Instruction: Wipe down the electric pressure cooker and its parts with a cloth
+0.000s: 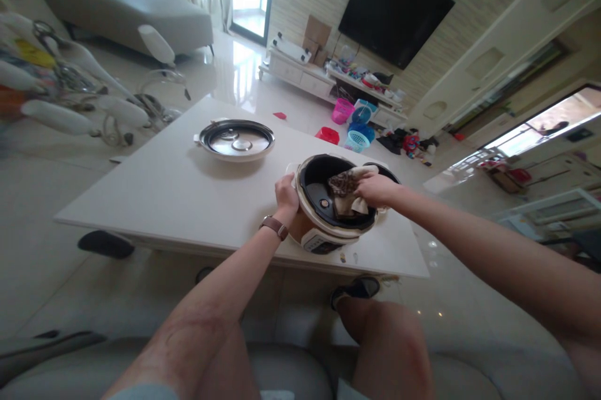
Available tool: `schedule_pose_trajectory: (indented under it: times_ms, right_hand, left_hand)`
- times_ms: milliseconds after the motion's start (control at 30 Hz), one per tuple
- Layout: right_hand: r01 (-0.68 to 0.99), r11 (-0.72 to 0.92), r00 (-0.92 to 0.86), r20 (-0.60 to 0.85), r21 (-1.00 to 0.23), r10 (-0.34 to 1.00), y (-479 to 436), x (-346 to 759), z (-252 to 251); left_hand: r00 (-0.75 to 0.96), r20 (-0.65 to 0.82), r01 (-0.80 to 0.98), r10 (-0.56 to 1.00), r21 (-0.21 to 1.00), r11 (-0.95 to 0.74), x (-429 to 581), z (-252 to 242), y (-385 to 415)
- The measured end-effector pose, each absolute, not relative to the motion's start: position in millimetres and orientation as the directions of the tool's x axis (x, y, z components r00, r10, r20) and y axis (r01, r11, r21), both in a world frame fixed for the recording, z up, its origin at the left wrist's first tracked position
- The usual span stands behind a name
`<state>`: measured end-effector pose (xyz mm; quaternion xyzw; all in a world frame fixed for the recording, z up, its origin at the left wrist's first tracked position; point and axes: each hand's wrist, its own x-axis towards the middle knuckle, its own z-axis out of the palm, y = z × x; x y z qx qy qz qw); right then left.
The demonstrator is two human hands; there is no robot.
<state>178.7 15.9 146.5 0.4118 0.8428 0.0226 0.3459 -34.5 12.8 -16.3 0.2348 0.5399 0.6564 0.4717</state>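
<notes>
White and smooth, the tabletop (178, 181) carries an open cooker (303, 230) near its front edge, well within reach of both hands. The left hand (286, 195) is clamped on the side of the cooker by its rim, probably to keep the body from sliding or turning while the right hand (375, 190) is down in the opening. Fingers of that right hand are closed on a bunched cloth (344, 183), which lies inside the dark interior (whether it presses on the wall or only on the bottom cannot be told). The hands are apart, one on each side. To the left, well clear of the cooker, the lid (237, 140) rests on the tabletop with a metal face up, perhaps put there to leave room for the arms.

Just behind the right hand a dark-rimmed vessel (387, 173) shows only in part; the right forearm (432, 207) blocks the rest. Small items (342, 258) lie by the front edge, too tiny to name. Beyond the tabletop, a pink basket (342, 110) and a light blue basket (357, 141) stand on the floor (70, 181), out of the way of the hands
</notes>
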Motion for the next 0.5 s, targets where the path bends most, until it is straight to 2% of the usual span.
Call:
schedule_pose_trajectory:
  times_ms: [33, 100, 167, 233, 300, 367, 500]
  right_hand:
    - [0.688, 0.643, -0.366, -0.605, 0.337, 0.708, 13.0, 175.1, 143.9]
    - [0.790, 0.564, -0.259, -0.705, 0.238, 0.660, 8.0, 163.9, 144.4]
    - [0.929, 0.368, -0.219, -0.776, 0.018, 0.591, 5.4, 151.0, 150.5]
    - [0.967, 0.073, -0.239, -0.779, -0.243, 0.579, 7.0, 141.0, 160.3]
    - [0.897, -0.111, -0.250, -0.697, -0.428, 0.672, 12.9, 136.8, 172.3]
    - [0.829, -0.153, -0.219, -0.564, -0.538, 0.796, 22.5, 138.0, 184.4]
    - [0.800, -0.108, -0.021, -0.207, -0.591, 0.978, 42.8, 146.3, 196.6]
  left_hand:
    - [-0.445, -0.202, -0.363, 0.872, 0.931, 0.031, -34.6, -16.4, 13.1]
    - [-0.448, -0.202, -0.359, 0.871, 0.933, 0.032, -34.2, -18.9, 15.2]
    - [-0.454, -0.201, -0.361, 0.868, 0.932, 0.027, -33.3, -23.5, 18.5]
    - [-0.452, -0.208, -0.373, 0.867, 0.927, 0.027, -32.1, -28.7, 21.7]
    - [-0.450, -0.208, -0.384, 0.868, 0.923, 0.022, -30.9, -32.7, 23.8]
    - [-0.457, -0.201, -0.383, 0.867, 0.924, 0.012, -30.3, -34.5, 24.4]
    - [-0.461, -0.188, -0.373, 0.868, 0.928, 0.003, -30.6, -31.4, 22.6]
